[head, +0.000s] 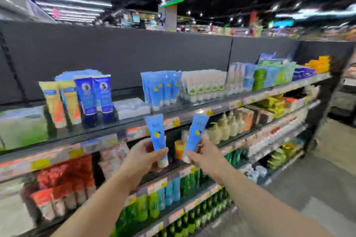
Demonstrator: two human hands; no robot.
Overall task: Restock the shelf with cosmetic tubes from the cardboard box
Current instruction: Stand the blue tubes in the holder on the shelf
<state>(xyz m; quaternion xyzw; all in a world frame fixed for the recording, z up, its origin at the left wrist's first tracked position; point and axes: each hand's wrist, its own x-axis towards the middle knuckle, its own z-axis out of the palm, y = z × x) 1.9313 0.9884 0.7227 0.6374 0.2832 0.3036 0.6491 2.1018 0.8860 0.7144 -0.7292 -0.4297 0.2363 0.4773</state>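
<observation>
At lower centre of the frame, the left hand (143,155) grips a light-blue plastic cosmetic tube (158,136), white cap down, fingers curled round its lower part. Just right of it, the right hand (204,153) pinches a second matching blue tube (195,135), tilted rightward. Both tubes are held below the top shelf's edge (212,110), where a row of the same blue tubes (160,90) stands upper centre.
</observation>
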